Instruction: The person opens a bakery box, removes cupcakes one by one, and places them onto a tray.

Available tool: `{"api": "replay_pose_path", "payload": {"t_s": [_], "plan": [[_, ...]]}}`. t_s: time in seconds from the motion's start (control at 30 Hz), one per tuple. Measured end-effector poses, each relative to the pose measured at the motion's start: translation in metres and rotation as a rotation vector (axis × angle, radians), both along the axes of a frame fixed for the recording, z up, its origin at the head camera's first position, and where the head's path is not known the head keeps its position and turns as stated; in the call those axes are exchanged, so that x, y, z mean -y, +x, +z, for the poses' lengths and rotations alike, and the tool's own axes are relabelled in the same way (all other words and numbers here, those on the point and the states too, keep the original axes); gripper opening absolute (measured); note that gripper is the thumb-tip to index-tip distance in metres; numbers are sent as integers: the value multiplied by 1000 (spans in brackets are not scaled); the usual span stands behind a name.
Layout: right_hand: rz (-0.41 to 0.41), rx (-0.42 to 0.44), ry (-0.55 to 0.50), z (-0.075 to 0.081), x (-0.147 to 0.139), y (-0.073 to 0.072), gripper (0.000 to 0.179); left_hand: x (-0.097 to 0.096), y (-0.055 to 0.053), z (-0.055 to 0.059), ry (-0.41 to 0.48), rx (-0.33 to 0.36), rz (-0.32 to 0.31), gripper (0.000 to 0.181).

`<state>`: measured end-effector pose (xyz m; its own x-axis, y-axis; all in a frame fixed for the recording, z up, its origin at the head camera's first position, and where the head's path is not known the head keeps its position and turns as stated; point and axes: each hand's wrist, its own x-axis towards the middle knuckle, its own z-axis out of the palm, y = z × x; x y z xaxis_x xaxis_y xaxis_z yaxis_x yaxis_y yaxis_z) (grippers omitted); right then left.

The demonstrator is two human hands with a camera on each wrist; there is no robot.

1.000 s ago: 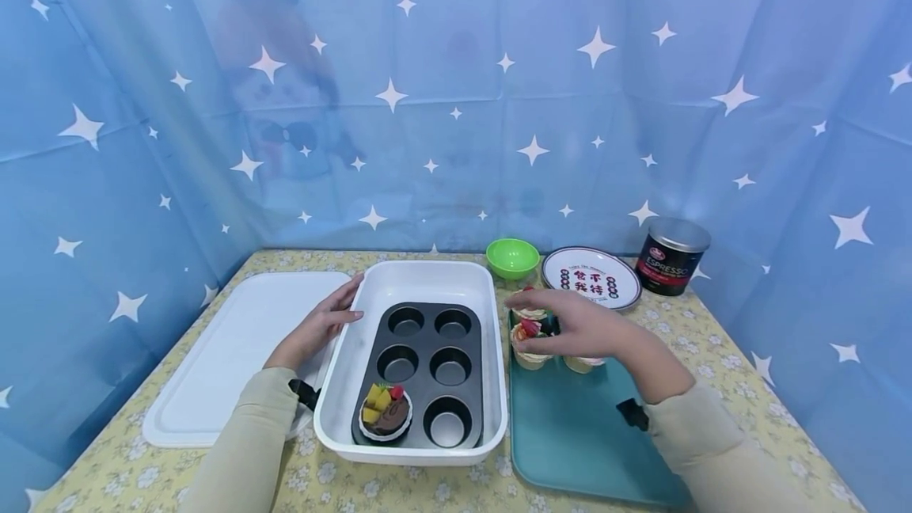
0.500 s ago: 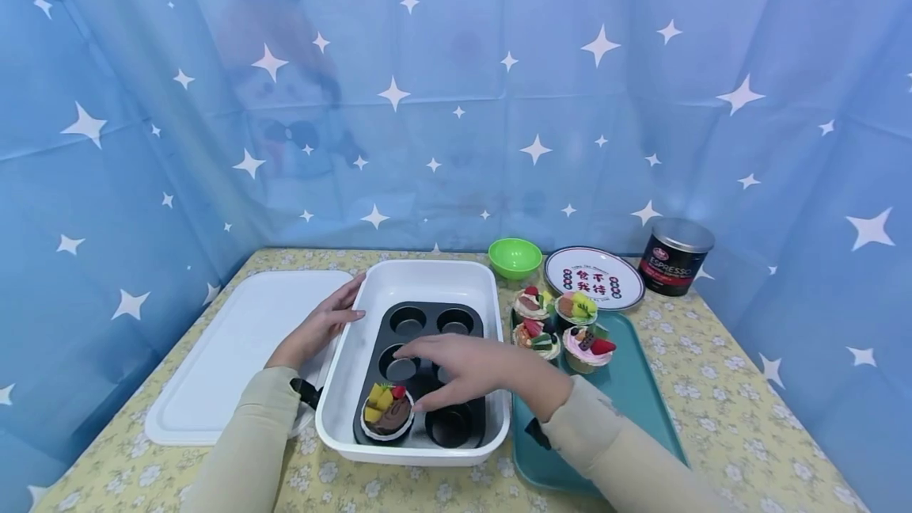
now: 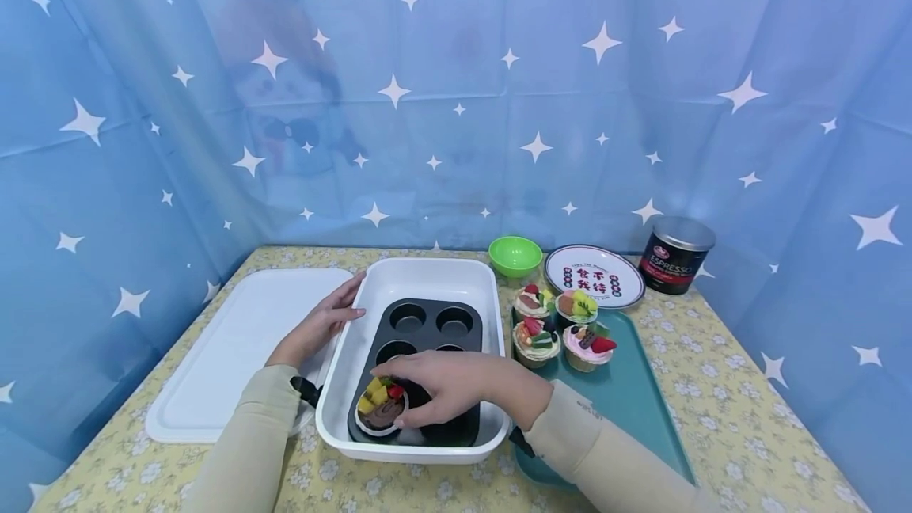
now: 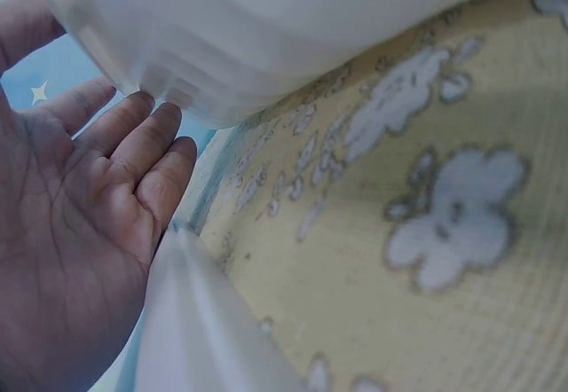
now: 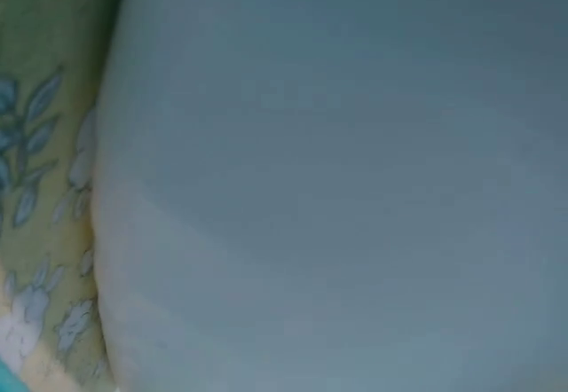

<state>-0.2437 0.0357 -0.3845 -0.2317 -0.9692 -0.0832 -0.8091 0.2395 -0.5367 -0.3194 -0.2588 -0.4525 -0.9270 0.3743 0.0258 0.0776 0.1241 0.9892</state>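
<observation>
My left hand holds the left side of a white plastic tub, thumb over the rim. Its fingers touch the tub's outer wall in the left wrist view. Inside the tub lies a dark muffin tin with two columns of cups. A chocolate cupcake topped with yellow fruit and a red berry sits at the tin's near left cup. My right hand grips this cupcake between thumb and fingers and hides several cups. The right wrist view shows mostly a pale blurred surface, without the hand.
Several fruit-topped cupcakes stand at the far end of a teal tray on the right. Behind are a green bowl, a printed plate and an espresso tin. A white lid lies left.
My right hand has moved left from above the teal tray's cupcakes into the tub and taken hold of the chocolate cupcake. The muffin tin has shifted slightly left. My left hand stays put.
</observation>
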Motion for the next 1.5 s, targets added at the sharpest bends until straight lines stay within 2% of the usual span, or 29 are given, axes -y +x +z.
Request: {"api": "replay_pose_path", "payload": {"t_s": [0.1, 0.2, 0.37, 0.53, 0.93, 1.2, 1.33, 1.5], "plan": [[-27, 12, 19, 0, 3, 6, 80, 0, 0, 0, -4, 6, 4, 77], [-73, -23, 45, 1, 7, 13, 85, 0, 0, 0, -9, 11, 9, 77], [-117, -75, 64, 2, 11, 18, 83, 2, -1, 0, -3, 17, 8, 78], [-114, -98, 61, 1, 12, 19, 77, 2, 0, -1, 6, 20, -4, 78], [-96, -157, 61, 0, 13, 17, 75, 3, -2, -1, 5, 4, -12, 78], [-107, -134, 70, 1, 12, 17, 75, 1, -1, 0, 10, 18, 3, 78], [-100, -140, 62, 1, 12, 16, 73, 0, 1, 1, 20, 37, 20, 79], [-82, -158, 59, 1, 12, 15, 71, -1, 1, 2, 21, 32, 12, 79]]}}
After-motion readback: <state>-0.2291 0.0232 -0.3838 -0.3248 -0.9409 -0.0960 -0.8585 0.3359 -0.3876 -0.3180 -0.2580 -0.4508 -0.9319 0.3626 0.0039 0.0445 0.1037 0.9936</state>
